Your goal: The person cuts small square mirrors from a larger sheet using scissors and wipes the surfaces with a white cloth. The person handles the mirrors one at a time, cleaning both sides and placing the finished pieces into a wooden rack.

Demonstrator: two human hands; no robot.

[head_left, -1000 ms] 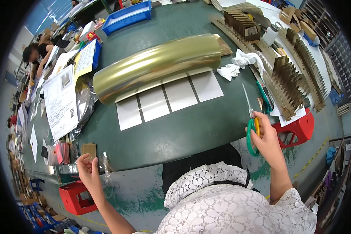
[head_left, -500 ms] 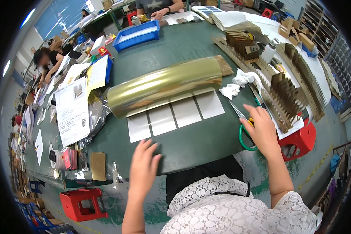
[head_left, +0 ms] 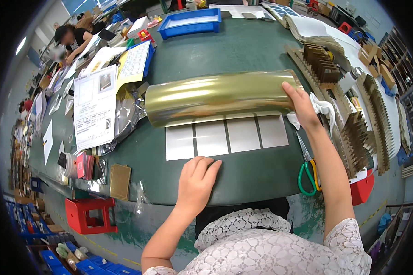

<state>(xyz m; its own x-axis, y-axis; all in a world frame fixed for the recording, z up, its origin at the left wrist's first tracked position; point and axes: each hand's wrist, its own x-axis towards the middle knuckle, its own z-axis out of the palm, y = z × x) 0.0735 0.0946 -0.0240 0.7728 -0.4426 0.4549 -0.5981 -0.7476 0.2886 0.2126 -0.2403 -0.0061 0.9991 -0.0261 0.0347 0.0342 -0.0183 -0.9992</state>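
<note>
A long, shiny roll of yellow-green transparent film (head_left: 215, 96) lies across the green table. My right hand (head_left: 300, 104) is on its right end, fingers against the film, some of them hidden. In front of the roll is a row of several white rectangular sheets (head_left: 212, 139), their far edges hidden beneath it. My left hand (head_left: 198, 182) rests on the table just in front of the leftmost sheets, fingers stretched out, holding nothing. Scissors (head_left: 309, 172) with green and yellow handles lie beside my right forearm, at the table's front edge.
Slotted brown racks (head_left: 353, 123) and a crumpled white cloth (head_left: 323, 109) lie at the right. A blue tray (head_left: 189, 25) stands at the back. Papers (head_left: 96, 107) and plastic bags cover the left. A red stool (head_left: 91, 215) stands below the table's edge.
My right hand has gone from above the scissors to the roll's right end. My left hand has shifted slightly right along the sheets and come down on the table. The whole view has shifted.
</note>
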